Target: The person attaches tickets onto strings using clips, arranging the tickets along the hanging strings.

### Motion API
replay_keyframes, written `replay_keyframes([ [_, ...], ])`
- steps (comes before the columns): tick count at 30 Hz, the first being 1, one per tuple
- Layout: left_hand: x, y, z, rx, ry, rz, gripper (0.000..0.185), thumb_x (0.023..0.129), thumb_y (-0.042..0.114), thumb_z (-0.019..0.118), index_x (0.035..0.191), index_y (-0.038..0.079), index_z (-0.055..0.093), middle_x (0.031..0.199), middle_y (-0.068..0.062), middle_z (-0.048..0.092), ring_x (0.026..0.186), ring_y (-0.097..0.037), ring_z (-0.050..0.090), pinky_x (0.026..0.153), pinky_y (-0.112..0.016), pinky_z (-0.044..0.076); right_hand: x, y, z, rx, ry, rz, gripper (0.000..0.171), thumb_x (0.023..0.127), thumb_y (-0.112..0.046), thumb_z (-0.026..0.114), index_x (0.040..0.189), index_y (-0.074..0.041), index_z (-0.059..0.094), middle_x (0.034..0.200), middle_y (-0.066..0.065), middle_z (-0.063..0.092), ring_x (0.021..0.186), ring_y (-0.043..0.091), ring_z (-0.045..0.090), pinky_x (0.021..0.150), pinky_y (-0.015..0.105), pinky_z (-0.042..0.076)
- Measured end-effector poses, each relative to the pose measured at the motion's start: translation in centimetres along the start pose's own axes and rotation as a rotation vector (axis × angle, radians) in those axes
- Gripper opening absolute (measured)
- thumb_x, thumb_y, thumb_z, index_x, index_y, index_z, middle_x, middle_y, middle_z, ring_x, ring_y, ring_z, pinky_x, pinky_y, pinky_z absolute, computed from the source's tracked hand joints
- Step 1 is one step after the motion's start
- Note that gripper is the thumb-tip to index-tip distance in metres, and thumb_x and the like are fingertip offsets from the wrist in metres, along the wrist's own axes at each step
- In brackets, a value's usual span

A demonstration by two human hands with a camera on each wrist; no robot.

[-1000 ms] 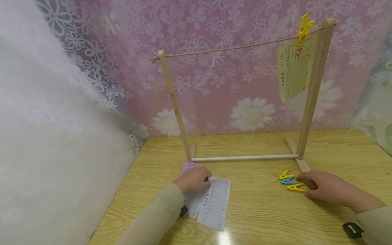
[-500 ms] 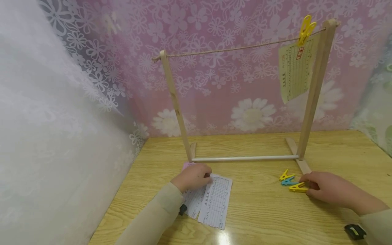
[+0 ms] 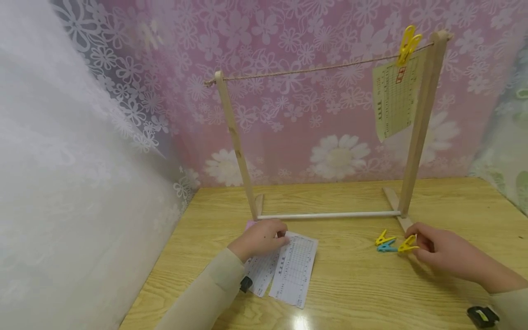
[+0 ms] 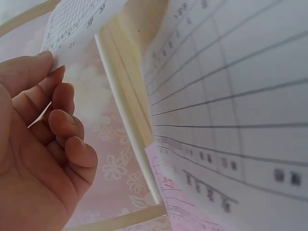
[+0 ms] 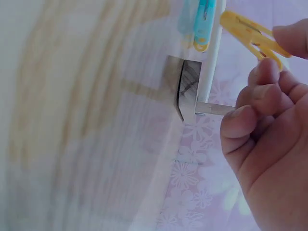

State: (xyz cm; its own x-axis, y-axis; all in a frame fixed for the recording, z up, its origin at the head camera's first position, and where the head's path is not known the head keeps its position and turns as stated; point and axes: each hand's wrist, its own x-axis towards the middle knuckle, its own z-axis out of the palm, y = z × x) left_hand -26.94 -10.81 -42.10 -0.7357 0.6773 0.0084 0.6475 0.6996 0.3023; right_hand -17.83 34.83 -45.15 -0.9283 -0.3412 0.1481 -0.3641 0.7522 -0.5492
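My left hand [image 3: 260, 238] pinches the top end of a white printed slip [image 3: 296, 268] between thumb and forefinger; the left wrist view shows this slip [image 4: 79, 24] at the fingertips. Below that hand lies another white slip [image 3: 261, 277], and a pink slip [image 3: 250, 223] peeks out behind, mostly covered. At the right, my right hand [image 3: 447, 250] holds a yellow clothespin [image 3: 406, 245] by its handle ends, jaws pointing left. A blue clothespin [image 3: 385, 248] and a second yellow clothespin [image 3: 384, 238] lie on the table just left of it.
A wooden frame [image 3: 421, 133] with a string [image 3: 305, 71] across its top stands behind the hands. Near its right post a yellow clothespin [image 3: 407, 48] holds a yellowish printed slip [image 3: 393, 103]. A white rod [image 3: 330, 215] joins the feet. Flowered cloth [image 3: 280, 114] hangs behind.
My right hand has lifted the nearest yellow clothespin off the table and turned it slightly. The white slip in my left hand has shifted a little to the right, away from the slip beneath.
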Motion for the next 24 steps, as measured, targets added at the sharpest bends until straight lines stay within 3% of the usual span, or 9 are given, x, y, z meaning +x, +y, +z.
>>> replay_keyframes([
  [6,-0.1,0.5,-0.5,-0.048,0.009,0.008,0.022,0.101,0.032,0.065,0.083,0.022,0.056,0.077,0.01,0.053,0.066,-0.007,0.047,0.061,-0.026,0.04,-0.1,-0.7,-0.5,0.069,0.065,-0.028,0.023,0.097,-0.013,0.069,0.117,-0.011,0.058,0.075,-0.008,0.048,0.054,0.008,0.041,0.049,0.027,0.035],
  [12,-0.3,1.0,-1.2,-0.115,0.037,0.05,0.029,0.102,0.03,0.063,0.078,0.02,0.05,0.068,0.005,0.043,0.06,-0.007,0.04,0.057,-0.024,0.035,0.2,-1.5,-1.2,0.09,0.056,-0.003,0.025,0.1,-0.018,0.067,0.121,-0.011,0.057,0.075,-0.005,0.047,0.052,0.01,0.038,0.047,0.028,0.035],
  [24,-0.4,2.5,-2.6,-0.167,0.12,0.126,0.025,0.103,0.03,0.062,0.082,0.02,0.053,0.069,0.005,0.042,0.059,-0.007,0.039,0.055,-0.023,0.034,0.7,-3.0,-2.2,0.089,0.038,-0.015,0.026,0.1,-0.02,0.067,0.124,-0.015,0.06,0.073,-0.007,0.048,0.05,0.01,0.038,0.046,0.028,0.037],
])
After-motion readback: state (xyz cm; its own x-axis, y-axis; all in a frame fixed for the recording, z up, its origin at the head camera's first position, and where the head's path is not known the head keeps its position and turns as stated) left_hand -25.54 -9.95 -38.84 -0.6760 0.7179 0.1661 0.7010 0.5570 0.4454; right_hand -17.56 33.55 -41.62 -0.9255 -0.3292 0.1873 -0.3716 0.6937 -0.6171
